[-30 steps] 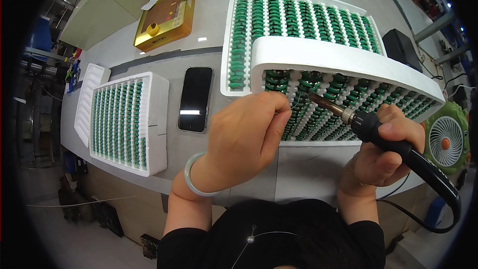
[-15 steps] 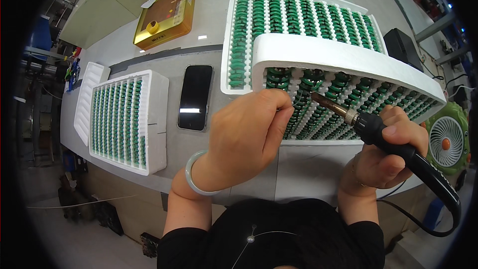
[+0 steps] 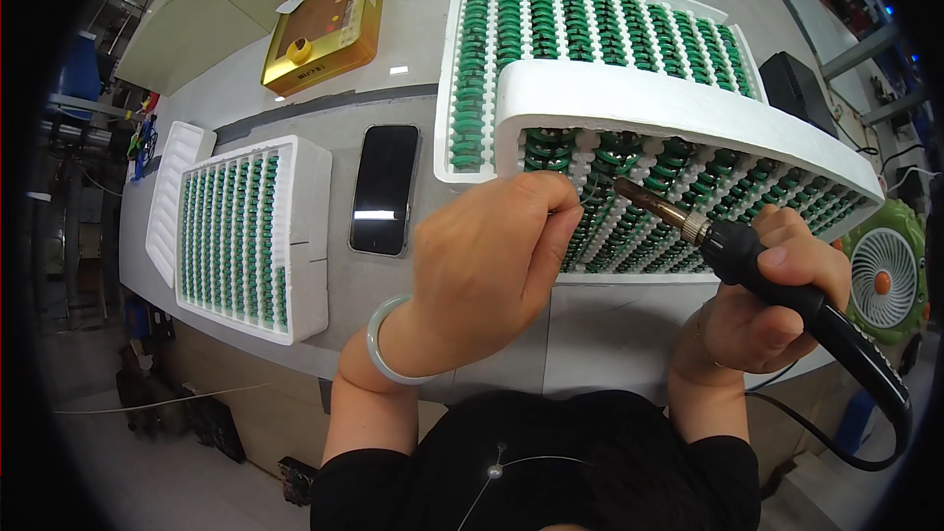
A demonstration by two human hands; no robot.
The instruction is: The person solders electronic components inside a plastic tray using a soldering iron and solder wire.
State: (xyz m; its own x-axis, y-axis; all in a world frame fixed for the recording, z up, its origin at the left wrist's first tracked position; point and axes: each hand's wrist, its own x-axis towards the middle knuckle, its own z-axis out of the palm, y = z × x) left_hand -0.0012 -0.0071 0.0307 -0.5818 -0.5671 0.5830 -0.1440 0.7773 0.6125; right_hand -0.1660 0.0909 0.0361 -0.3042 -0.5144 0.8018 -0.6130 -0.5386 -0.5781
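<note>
My right hand [image 3: 772,305] is wrapped round the black handle of a soldering iron [image 3: 733,251]. Its dark tip reaches in among rows of green ring-shaped coils [image 3: 619,149] set in a tilted white foam tray [image 3: 678,110]. Close to the tip, my left hand [image 3: 487,270] is closed in a pinch at the tray's near left side. A thin strand that looks like solder wire shows at its fingertips, mostly hidden by the fingers. The tilted tray leans over another foam tray [image 3: 444,88] full of similar coils.
Left on the bench, a smaller foam tray [image 3: 313,236] of green coils stands beside a black phone [image 3: 383,190]. A yellow transparent box [image 3: 324,34] lies behind. To the right are a black device [image 3: 798,96], a green fan [image 3: 885,275] and the iron's hanging cable [image 3: 855,460].
Both hands and the iron keep almost the same place at the tilted tray. Only a slight shift of the whole view shows.
</note>
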